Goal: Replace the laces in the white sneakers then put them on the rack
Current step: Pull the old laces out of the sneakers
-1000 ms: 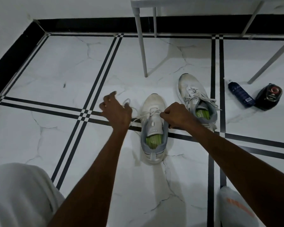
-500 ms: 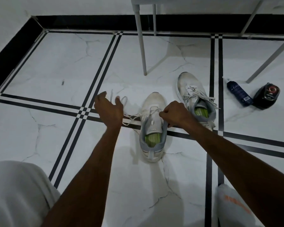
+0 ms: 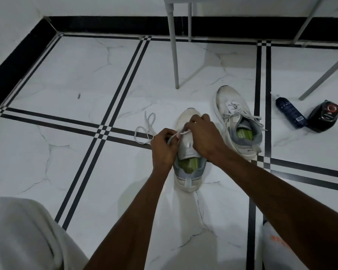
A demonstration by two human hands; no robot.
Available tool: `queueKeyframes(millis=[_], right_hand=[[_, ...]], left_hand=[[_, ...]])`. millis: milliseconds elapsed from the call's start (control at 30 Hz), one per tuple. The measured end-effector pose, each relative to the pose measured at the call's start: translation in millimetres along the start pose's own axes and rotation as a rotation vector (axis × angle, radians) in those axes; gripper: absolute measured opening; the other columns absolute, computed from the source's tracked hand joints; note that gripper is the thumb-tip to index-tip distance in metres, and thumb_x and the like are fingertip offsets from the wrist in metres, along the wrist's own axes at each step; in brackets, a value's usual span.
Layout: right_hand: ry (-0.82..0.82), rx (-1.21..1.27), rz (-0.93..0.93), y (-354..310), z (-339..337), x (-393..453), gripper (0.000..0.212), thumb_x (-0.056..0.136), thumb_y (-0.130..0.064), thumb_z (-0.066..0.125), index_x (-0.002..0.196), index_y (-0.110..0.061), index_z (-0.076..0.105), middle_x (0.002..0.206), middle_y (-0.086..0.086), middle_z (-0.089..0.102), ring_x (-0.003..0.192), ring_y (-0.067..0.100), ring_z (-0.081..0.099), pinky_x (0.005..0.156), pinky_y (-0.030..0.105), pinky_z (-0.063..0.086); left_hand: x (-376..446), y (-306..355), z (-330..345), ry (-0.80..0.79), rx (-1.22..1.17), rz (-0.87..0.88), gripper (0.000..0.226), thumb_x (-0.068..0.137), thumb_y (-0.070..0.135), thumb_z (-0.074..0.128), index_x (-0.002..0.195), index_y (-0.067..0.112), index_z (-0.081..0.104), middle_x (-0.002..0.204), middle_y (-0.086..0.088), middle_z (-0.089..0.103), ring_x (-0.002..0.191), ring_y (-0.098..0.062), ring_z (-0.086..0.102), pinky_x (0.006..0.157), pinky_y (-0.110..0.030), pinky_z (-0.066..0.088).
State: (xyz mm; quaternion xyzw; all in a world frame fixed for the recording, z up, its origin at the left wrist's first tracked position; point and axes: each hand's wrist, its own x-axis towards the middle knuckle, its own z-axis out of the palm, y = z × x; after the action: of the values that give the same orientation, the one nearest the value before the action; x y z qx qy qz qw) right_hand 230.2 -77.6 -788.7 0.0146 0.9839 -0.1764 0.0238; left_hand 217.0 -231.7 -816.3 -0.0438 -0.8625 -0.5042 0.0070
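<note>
So the person has both hands down on the near sneaker [image 3: 187, 152], which sits on the floor [image 3: 66, 75] right in front of them. Their left hand [image 3: 163, 148] is pinched on the lace [image 3: 146, 129] at the shoe's left edge, and the right hand [image 3: 203, 137] is curled over the eyelet area, apparently gripping the lace too, though the fingertips are hidden.

What could go wrong: the free length of lace lies looped on the tile beside the shoe, so a quick tug could snag it into a knot. The shoe isn't pinned down either, so pulling sideways could drag or tip it. Dim light makes it easy to skip an eyelet or end up uneven.

Count: two sneakers, the second sneaker [image 3: 238, 121] just beside with loose laces; one dark spray bottle [image 3: 290, 112]; one black tin [image 3: 324, 115]; two hands. The rack legs [image 3: 174, 55] stand behind.
</note>
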Motion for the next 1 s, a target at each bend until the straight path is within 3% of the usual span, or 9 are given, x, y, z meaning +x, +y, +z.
queueKeyframes(millis=[100,167,333,467,633,700,800,900,1000], right_hand=[[-0.042,-0.049,-0.068,-6,5,11,0.016,0.09,-0.017,0.059,0.099,-0.016,0.071,0.107,0.005,0.06,0.105,0.027,0.051,0.077,0.034,0.039],[-0.042,-0.085,-0.11,-7,9,17,0.016,0.092,-0.02,0.057,0.089,-0.012,0.07,0.099,0.006,0.061,0.099,0.026,0.055,0.071,0.032,0.035],[0.289,0.2,0.391,41,-7,24,0.015,0.091,-0.012,0.056,0.097,-0.002,0.066,0.107,0.016,0.057,0.096,0.03,0.06,0.077,0.034,0.047],[0.082,0.335,0.125,22,0,19,0.035,0.086,-0.021,0.071,0.12,-0.014,0.064,0.123,0.01,0.054,0.115,0.029,0.052,0.098,0.038,0.043],[0.006,-0.04,-0.055,-6,24,20,0.021,0.089,-0.028,0.066,0.104,-0.015,0.072,0.116,0.007,0.055,0.113,0.027,0.048,0.086,0.038,0.047],[0.029,0.011,-0.07,-4,24,21,0.018,0.09,-0.025,0.061,0.094,-0.012,0.073,0.105,0.005,0.06,0.102,0.023,0.056,0.076,0.032,0.047],[0.428,0.354,0.377,34,-17,30,0.016,0.09,-0.019,0.061,0.086,-0.009,0.073,0.088,0.001,0.067,0.076,0.01,0.059,0.064,0.013,0.041],[0.792,0.424,0.596,67,-63,34,0.007,0.089,-0.019,0.066,0.092,-0.015,0.07,0.11,0.002,0.064,0.1,0.018,0.062,0.081,0.022,0.047],[0.413,0.349,0.285,39,-39,29,0.032,0.088,-0.021,0.072,0.12,-0.019,0.067,0.133,0.003,0.051,0.124,0.022,0.047,0.099,0.025,0.038]], left_hand=[[-1,-1,0,-0.027,-0.013,0.014,0.011,0.091,0.019,0.074,0.09,0.008,0.074,0.083,0.003,0.074,0.078,-0.007,0.069,0.072,-0.023,0.055],[1,-2,-3,-0.027,-0.017,0.027,0.01,0.091,0.017,0.073,0.09,0.008,0.074,0.083,0.003,0.074,0.078,-0.006,0.068,0.072,-0.02,0.054],[3,-4,-6,0.02,-0.006,-0.047,0.003,0.088,0.01,0.071,0.085,0.011,0.073,0.077,0.005,0.072,0.074,-0.004,0.067,0.066,-0.013,0.05],[1,-4,-4,0.037,-0.003,-0.066,0.005,0.088,0.013,0.073,0.085,0.009,0.072,0.075,0.004,0.071,0.071,-0.003,0.066,0.061,-0.008,0.046],[-2,-3,0,0.043,-0.029,-0.091,0.012,0.089,0.021,0.075,0.084,0.012,0.071,0.075,0.007,0.071,0.072,-0.004,0.066,0.063,-0.012,0.047],[-3,-6,-3,0.045,-0.025,-0.083,0.01,0.089,0.018,0.074,0.083,0.011,0.07,0.074,0.006,0.07,0.07,-0.005,0.066,0.062,-0.011,0.047],[-3,-9,-7,0.065,-0.021,-0.087,0.008,0.088,0.012,0.072,0.082,0.009,0.069,0.072,0.005,0.068,0.069,-0.004,0.065,0.062,-0.009,0.045],[-4,-5,-5,0.037,-0.046,-0.093,0.005,0.088,0.011,0.072,0.085,0.009,0.07,0.075,0.005,0.069,0.071,-0.002,0.065,0.064,-0.01,0.047],[-5,-3,0,0.009,-0.057,-0.112,0.005,0.088,0.014,0.073,0.084,0.012,0.07,0.076,0.005,0.07,0.072,-0.004,0.066,0.065,-0.012,0.049]])
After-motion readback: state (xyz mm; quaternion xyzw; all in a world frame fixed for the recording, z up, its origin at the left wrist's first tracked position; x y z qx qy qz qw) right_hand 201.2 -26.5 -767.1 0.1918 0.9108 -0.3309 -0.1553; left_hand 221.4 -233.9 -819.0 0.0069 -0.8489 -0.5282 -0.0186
